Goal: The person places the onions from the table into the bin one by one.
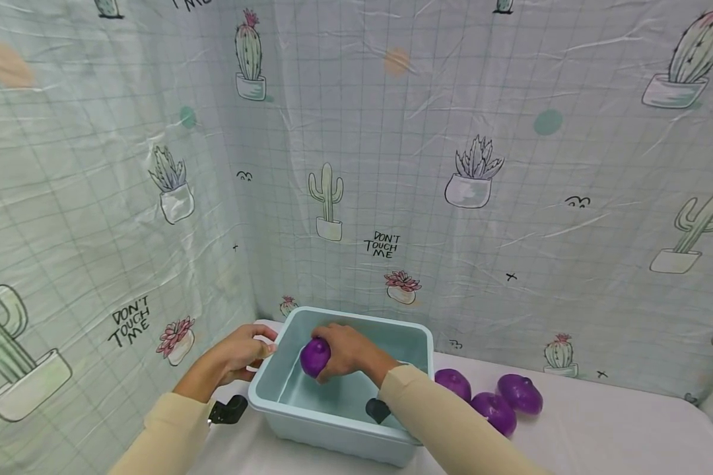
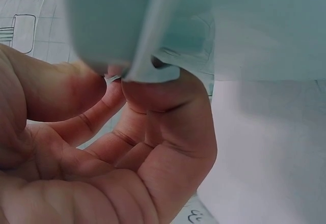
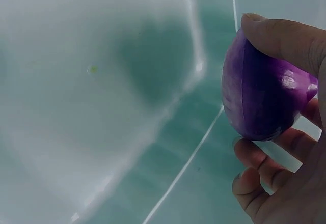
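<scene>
Holding one onion [image 1: 315, 357] in the right hand [image 1: 344, 349], inside the bin [image 1: 340, 432], toward its left end. Right wrist view: thumb on one side of the onion, fingers curled on the other, narrow tip facing the palm. Can't tell if the onion touches the bin floor.

Left hand [image 1: 241, 356] is on the rim [image 1: 265, 367] at the bin's left side; left wrist view has thumb and bent index finger pinching it, other fingers curled below.

Bin is pale blue-green, upright on the white table [image 1: 600, 422], near the corner of the backdrop [image 1: 511, 119]. Backdrop is gridded, with cactus prints and "DON'T TOUCH ME" text.

Three more purple onions sit right of the bin: one [image 1: 453, 384] just beside the wall, one [image 1: 495, 413] nearer the person, one [image 1: 520, 394] farthest right. Bunched close together.

Both sleeves [image 1: 172, 429] cream. Black device [image 1: 228, 410] at the left wrist, another [image 1: 377, 410] at the right.
</scene>
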`<state>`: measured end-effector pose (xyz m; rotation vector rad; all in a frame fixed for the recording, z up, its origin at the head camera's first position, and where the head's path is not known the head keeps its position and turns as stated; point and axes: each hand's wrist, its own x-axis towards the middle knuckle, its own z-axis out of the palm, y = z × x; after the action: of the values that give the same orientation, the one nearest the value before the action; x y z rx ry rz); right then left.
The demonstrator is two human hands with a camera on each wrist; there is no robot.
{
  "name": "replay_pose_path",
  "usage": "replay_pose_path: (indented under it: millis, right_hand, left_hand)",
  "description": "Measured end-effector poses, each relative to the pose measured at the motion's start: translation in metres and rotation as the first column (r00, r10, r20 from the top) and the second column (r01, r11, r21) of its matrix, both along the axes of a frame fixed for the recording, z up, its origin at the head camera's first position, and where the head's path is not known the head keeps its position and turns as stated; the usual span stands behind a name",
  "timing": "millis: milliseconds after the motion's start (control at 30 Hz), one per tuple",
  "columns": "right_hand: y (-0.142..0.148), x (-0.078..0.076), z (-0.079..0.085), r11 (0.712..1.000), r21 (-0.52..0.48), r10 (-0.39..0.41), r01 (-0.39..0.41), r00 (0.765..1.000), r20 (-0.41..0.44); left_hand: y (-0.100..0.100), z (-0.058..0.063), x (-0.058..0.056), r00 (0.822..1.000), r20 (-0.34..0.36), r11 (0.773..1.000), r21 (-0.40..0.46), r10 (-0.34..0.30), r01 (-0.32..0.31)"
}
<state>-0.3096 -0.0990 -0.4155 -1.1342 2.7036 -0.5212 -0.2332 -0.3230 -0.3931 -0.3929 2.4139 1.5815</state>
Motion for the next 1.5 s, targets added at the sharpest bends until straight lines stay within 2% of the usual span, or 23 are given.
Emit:
replay_pose_path:
  millis: [400,533,667,833,1000,1200,1367,1500]
  right_hand:
    - [0.002,0.001,0.002,0.995,0.092,-0.036,0.038,0.999,-0.019]
    - [0.009,0.004,0.014,0.996,0.09,-0.027,0.031,0.999,-0.042]
    - [0.029,0.012,0.036,0.999,0.045,-0.014,0.016,0.999,-0.046]
    - [0.064,0.024,0.066,0.999,-0.023,-0.029,0.029,1.0,-0.009]
    - [0.108,0.04,0.078,0.996,-0.076,-0.051,0.049,0.998,-0.026]
    - [0.172,0.061,0.071,0.986,-0.143,-0.095,0.082,0.992,-0.086]
    - [0.229,0.076,0.057,0.974,-0.136,-0.2,0.182,0.971,-0.134]
    - [0.271,0.083,0.039,0.952,-0.138,-0.294,0.275,0.945,-0.146]
  left_hand:
    - [0.003,0.001,0.0,1.0,0.004,1.0,-0.003,0.0,0.0]
    - [-0.001,0.002,0.001,1.0,0.005,1.0,-0.015,-0.005,0.006]
    - [-0.001,0.003,0.002,1.0,0.006,0.999,-0.03,-0.03,0.03]
    - [-0.002,0.004,-0.001,0.998,-0.003,0.998,-0.04,-0.058,0.058]
    - [-0.005,0.004,0.001,0.998,0.0,0.997,-0.042,-0.066,0.066]
    - [-0.008,0.003,0.002,0.997,0.011,0.996,-0.048,-0.079,0.079]
    - [-0.007,0.004,0.0,0.993,0.017,0.992,-0.042,-0.116,0.117]
    - [-0.007,0.005,-0.001,0.991,0.012,0.989,-0.061,-0.133,0.134]
